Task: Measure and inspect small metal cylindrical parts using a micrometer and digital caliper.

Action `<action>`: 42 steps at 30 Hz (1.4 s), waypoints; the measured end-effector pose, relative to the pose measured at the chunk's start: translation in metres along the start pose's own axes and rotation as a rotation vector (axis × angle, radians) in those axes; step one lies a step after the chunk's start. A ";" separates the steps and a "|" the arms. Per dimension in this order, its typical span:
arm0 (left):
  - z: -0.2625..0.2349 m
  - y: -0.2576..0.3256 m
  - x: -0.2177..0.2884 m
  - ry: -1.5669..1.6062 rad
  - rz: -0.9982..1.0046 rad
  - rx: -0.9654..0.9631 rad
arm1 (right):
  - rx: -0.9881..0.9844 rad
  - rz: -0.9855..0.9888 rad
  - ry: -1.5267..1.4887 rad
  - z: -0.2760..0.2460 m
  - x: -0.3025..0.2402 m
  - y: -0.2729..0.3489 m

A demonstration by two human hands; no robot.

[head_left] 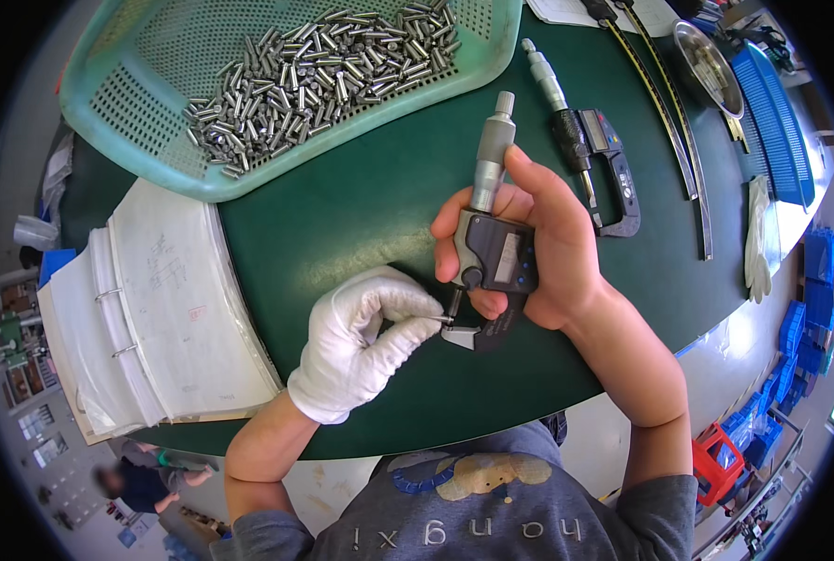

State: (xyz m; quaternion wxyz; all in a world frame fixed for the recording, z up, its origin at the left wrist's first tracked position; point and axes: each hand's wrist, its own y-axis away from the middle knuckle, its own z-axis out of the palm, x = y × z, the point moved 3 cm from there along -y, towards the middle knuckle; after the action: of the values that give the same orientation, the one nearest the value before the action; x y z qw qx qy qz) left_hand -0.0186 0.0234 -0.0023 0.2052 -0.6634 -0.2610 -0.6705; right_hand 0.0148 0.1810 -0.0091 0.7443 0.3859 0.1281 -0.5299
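My left hand (356,341), in a white glove, pinches a small metal pin (442,320) between thumb and forefinger. The pin's far end sits at the measuring gap of a digital micrometer (493,245); whether both jaw faces touch it is too small to tell. My bare right hand (566,248) is wrapped round the micrometer's frame, its thumb beside the grey thimble. The thimble points away from me, and the frame's curved end is near my left fingertips. Farther off, a green plastic basket (141,168) holds a heap of similar metal pins (323,79).
Right of my hands lies a second digital micrometer (590,136). Two long narrow strips (665,122), a metal bowl (707,70), a blue basket (774,126) and a white glove (759,243) are farther right. An open ring binder (178,309) lies left on the green table (379,425).
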 end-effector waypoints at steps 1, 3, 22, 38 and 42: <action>0.000 0.001 0.000 0.018 -0.012 0.018 | -0.001 -0.002 0.003 0.001 0.000 0.000; 0.000 0.001 0.001 0.036 -0.025 0.032 | 0.001 -0.004 0.004 0.001 0.000 0.001; -0.001 -0.001 0.001 -0.020 -0.029 0.024 | 0.027 0.028 0.034 0.002 -0.003 0.003; -0.001 -0.002 0.004 -0.088 -0.016 -0.011 | 0.022 -0.005 0.003 0.002 -0.003 0.002; 0.000 -0.002 0.003 -0.004 -0.012 -0.006 | -0.014 -0.004 -0.037 0.002 -0.002 0.002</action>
State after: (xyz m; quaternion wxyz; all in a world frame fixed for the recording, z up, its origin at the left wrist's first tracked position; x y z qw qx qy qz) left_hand -0.0201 0.0254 0.0002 0.1986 -0.6638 -0.2635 -0.6712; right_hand 0.0155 0.1817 -0.0054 0.7480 0.3706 0.1188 -0.5376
